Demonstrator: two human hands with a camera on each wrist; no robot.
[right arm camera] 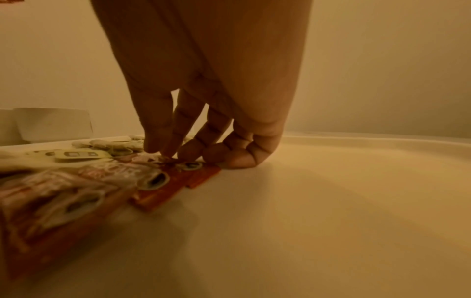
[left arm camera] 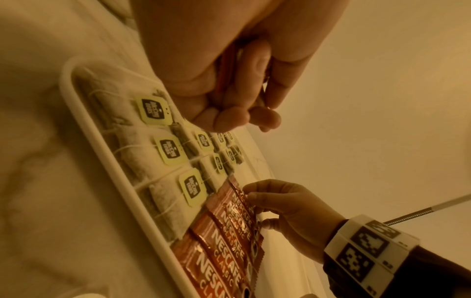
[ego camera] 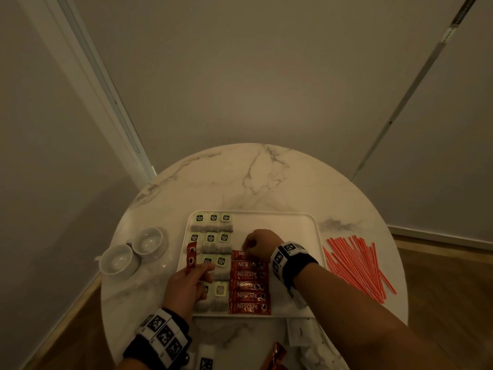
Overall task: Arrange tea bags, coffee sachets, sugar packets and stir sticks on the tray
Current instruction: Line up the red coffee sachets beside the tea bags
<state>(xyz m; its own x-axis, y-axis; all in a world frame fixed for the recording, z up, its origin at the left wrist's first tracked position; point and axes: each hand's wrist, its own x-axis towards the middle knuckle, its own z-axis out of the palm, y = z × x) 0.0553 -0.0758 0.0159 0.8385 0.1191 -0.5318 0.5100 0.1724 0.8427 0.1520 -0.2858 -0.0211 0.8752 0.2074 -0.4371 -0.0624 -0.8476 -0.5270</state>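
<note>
A white tray (ego camera: 293, 231) lies on a round marble table (ego camera: 240, 177). Tea bags (ego camera: 213, 231) with pale green tags fill its left side in rows. A column of red coffee sachets (ego camera: 249, 285) lies in the middle. My left hand (ego camera: 205, 268) hovers over the tea bags and grips a small bunch of red sachets (ego camera: 191, 256), also seen in the left wrist view (left arm camera: 224, 66). My right hand (ego camera: 248, 248) pinches the topmost sachet (ego camera: 238, 254) of the column, which lies flat on the tray. Red stir sticks (ego camera: 357, 265) lie loose on the table right of the tray.
Two white cups (ego camera: 148, 240) (ego camera: 117, 260) stand left of the tray. White packets (ego camera: 296, 332) and another red sachet (ego camera: 274, 356) lie near the table's front edge. The right half of the tray is bare. Walls close in behind the table.
</note>
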